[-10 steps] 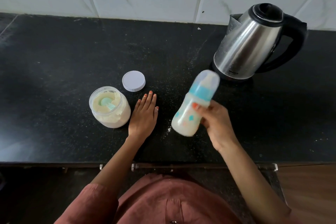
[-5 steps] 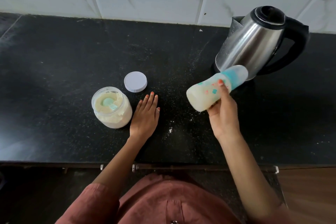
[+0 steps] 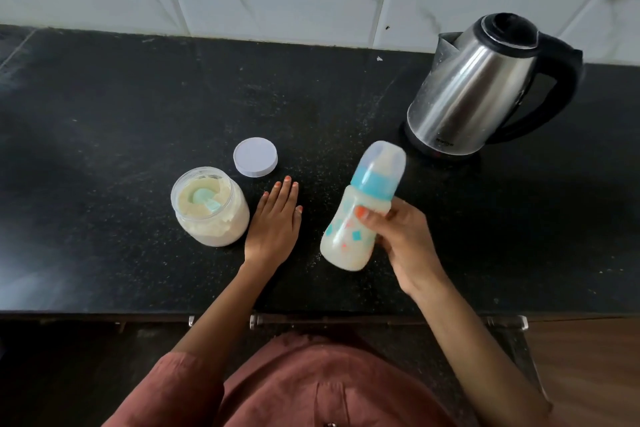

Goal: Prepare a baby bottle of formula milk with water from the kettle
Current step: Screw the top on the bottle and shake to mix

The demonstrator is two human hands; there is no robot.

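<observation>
Right hand (image 3: pixel 403 243) grips the capped baby bottle (image 3: pixel 360 208) above the black counter (image 3: pixel 104 114), tilted, milky inside. Left hand (image 3: pixel 275 222) lies flat beside the open formula jar (image 3: pixel 209 206), perhaps just touching it. Kettle (image 3: pixel 485 87) behind.

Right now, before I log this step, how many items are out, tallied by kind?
Kettle: 1
Baby bottle: 1, held by the right hand
Formula jar: 1, open
Jar lid: 1, on the counter
Scoop: 1, in the jar
Total: 5
</observation>
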